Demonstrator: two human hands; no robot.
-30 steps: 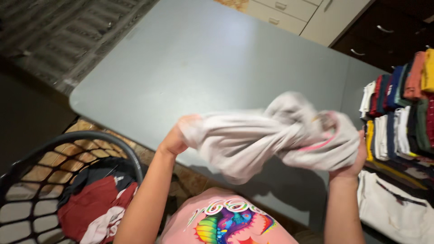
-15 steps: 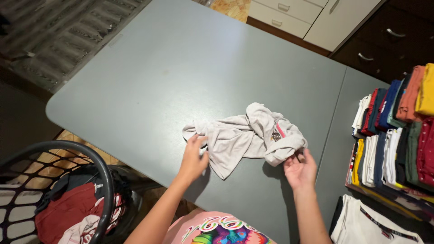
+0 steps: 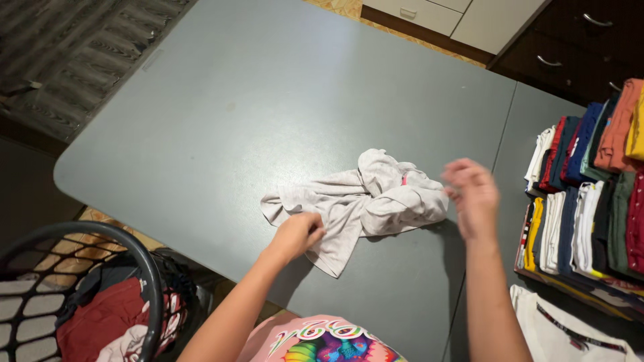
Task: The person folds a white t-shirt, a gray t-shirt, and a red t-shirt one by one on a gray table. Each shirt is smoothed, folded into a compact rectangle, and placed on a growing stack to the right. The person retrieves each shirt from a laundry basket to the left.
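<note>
Near the middle of the grey table [image 3: 282,100] lies a crumpled pale grey garment [image 3: 355,201], soft, light and limp. The left hand [image 3: 300,234] pinches its near edge, fingers curled; the right hand [image 3: 473,191] hovers blurred beside it, fingers loosely spread. Take a hem or corner.

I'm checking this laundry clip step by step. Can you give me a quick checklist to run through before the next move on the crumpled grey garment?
1. Grey garment lies on the grey table: ok.
2. Garment spread flat: not ok, it is bunched and twisted.
3. Left hand has a grip on the garment's near edge: ok.
4. Right hand on the garment: not ok, it is raised beside it and blurred.
5. Bare table beyond the garment: ok.
6. Garment apart from the folded clothes at the right: ok.
</note>
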